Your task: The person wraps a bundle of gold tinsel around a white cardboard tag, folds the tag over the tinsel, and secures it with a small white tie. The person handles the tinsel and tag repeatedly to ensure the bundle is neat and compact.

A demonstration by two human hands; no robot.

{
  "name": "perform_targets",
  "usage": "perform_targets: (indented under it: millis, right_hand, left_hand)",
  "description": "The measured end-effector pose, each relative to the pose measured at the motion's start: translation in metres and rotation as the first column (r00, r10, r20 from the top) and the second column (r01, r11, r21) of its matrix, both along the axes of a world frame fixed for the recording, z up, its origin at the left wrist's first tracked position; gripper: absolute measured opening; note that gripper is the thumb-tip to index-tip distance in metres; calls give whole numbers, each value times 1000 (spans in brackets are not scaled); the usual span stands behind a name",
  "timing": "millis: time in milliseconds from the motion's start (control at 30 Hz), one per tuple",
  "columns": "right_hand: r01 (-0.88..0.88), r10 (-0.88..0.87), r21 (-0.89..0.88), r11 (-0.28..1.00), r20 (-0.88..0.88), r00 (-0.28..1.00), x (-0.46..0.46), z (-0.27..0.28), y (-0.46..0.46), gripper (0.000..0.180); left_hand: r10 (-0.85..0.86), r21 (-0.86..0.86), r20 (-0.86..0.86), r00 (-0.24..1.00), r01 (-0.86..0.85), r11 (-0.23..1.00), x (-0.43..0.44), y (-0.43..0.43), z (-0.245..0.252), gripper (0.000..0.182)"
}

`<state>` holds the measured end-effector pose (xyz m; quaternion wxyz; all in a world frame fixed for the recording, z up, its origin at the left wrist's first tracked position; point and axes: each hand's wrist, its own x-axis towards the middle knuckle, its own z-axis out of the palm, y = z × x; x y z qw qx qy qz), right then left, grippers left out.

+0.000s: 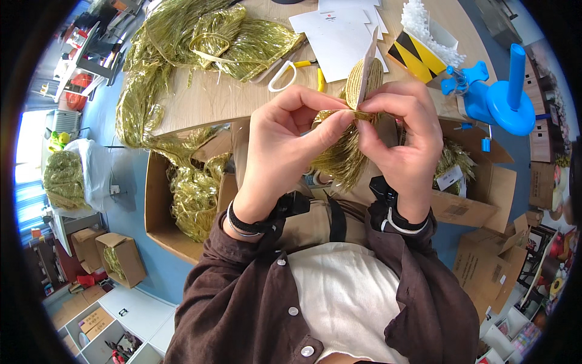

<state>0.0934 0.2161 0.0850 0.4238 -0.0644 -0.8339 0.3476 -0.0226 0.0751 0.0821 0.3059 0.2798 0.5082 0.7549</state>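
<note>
A bundle of gold tinsel fringe (348,157) hangs below its wrapped band, close before my chest. My left hand (291,132) pinches the gold band (332,113) between thumb and index finger. From the right, my right hand (400,123) grips the same piece near the band, thumb below and fingers above. A flat white card (368,63) stands up from it, with gold cord or trim (356,86) wound in rows around the card. The fingers hide where band and card meet.
Loose gold fringe (218,41) covers the table's left (204,98). Yellow-handled pliers (321,79), white-handled scissors (282,77) and white papers (329,41) lie ahead. A box of white ties (423,50) and a clamped blue holder (509,104) stand right. Cardboard boxes (159,227) flank my legs.
</note>
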Motion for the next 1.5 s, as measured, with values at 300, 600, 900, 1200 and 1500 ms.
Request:
perform_targets:
  millis: [300,600,900,1200,1500]
  right_hand:
    - [-336,242,-451,827,-255,936,20,-8,15,30]
    - [-479,167,-680,555,-474,865,26,-22,22,41]
    - [-287,-8,-896,338,-308,951,15,-51,50,37]
    - [502,-502,9,865,45,864,0,-60,57,24]
    - [198,-207,78,977,146,967,-33,-46,15,24]
  left_hand:
    - [-160,-171,-234,959,122,978,-30,-13,14,16]
    - [-123,-224,-217,968,74,972,-64,-4,-15,18]
    - [-99,-174,-120,988,78,982,-81,33,-51,20]
    - [113,-286,-247,962,-184,940,-69,54,-72,23]
    - [96,-294,-293,951,-184,938,-41,41,-46,21]
